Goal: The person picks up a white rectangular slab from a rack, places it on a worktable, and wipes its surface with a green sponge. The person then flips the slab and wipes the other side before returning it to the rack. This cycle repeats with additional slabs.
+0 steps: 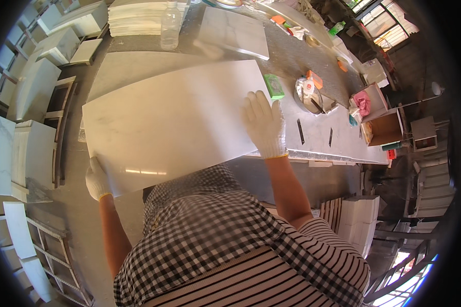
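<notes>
A large, glossy white marble slab (174,117) with faint grey veining lies tilted in front of me, its near edge by my apron. My left hand (97,180), in a white knitted glove, is closed on the slab's near left corner, some fingers hidden by the stone. Against the slab's right end, my gloved right hand (264,123) rests with fingers stretched out flat. Beneath and behind it another pale slab (123,69) shows on the worktable. A green box (274,87) sits just beyond my right hand.
On the table stand a clear bottle (170,28), a stack of tiles (138,18), another marble slab (233,31) and a bowl (308,97). Two dark blade-like strips (300,132) lie to the right. Stacked stone blocks (33,94) line the left; a cardboard box (384,128) stands right.
</notes>
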